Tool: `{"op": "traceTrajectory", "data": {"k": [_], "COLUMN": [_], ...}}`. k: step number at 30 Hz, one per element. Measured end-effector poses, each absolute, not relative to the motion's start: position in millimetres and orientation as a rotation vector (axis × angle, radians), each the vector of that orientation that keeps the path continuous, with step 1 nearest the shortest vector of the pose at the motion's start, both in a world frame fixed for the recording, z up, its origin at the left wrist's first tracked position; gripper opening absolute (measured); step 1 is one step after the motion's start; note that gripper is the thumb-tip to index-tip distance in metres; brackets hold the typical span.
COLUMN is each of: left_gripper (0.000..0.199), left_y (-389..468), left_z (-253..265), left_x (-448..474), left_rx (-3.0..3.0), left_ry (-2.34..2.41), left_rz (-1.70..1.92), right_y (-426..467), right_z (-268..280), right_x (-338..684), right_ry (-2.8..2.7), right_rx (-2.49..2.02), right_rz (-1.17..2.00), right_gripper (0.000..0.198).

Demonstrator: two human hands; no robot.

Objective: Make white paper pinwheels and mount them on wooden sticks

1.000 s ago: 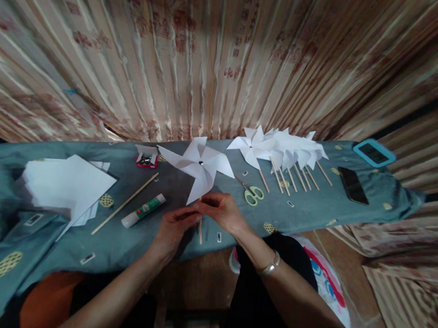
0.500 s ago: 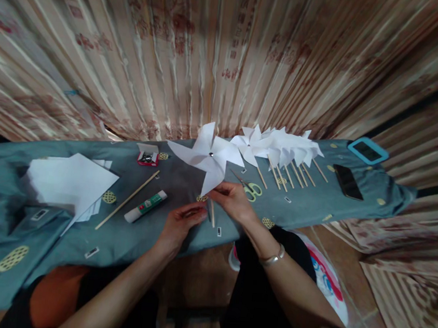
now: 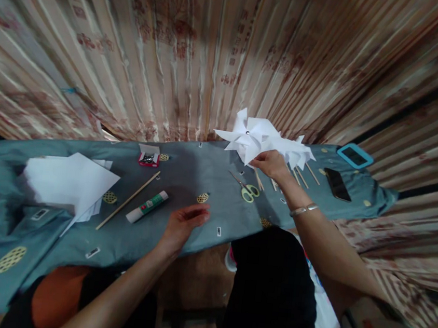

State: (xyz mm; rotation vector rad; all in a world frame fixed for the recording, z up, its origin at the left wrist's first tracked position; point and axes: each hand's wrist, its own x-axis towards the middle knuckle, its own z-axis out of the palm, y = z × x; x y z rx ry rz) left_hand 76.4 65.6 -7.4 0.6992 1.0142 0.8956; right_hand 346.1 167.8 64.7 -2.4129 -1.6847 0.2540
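Observation:
A white paper pinwheel [image 3: 252,145] with a silver pin at its centre is pinched in my right hand [image 3: 271,164], just below its blades. It overlaps the row of finished pinwheels [image 3: 296,152] lying behind, whose wooden sticks point towards me. My left hand [image 3: 184,224] rests over the front of the cloth, holding nothing, its fingers loosely extended and the thumb apart. Nearest to it lies a glue stick [image 3: 146,206] with a green label. Green-handled scissors [image 3: 248,190] lie below my right hand.
Left of the glue stick lie a bare wooden stick [image 3: 127,201] and a stack of white paper [image 3: 64,181]. A small red box of pins [image 3: 149,157] stands open at the back. A black phone [image 3: 337,184] and a blue-framed device [image 3: 355,156] lie at the right end.
My right hand has carried the pinwheel right and away from me, onto the row of others. My left hand has stayed nearly in place, off the pinwheel's stick.

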Motion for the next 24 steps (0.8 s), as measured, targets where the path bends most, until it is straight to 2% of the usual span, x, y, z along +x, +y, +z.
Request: {"op": "traceTrajectory", "data": {"k": [9, 15, 20, 24], "left_gripper": [0.033, 0.037, 0.033, 0.031], "left_y": [64, 63, 63, 62], "left_z": [-7, -11, -10, -12], "left_x": [76, 77, 78, 79], "left_rx": [0.662, 0.686, 0.666, 0.668], "left_ry": [1.007, 1.018, 1.022, 1.027], "left_rz": [0.871, 0.853, 0.845, 0.847], "right_y": [181, 191, 199, 203], "right_z": [50, 28, 8, -5], "right_x": [369, 377, 390, 400], "right_ry": [-1.753, -1.75, -1.706, -1.725], "right_rx": [-2.674, -2.729, -2.645, -2.368], "right_rz": [0.273, 0.351, 0.306, 0.229], "right_gripper": [0.027, 0.037, 0.033, 0.021]}}
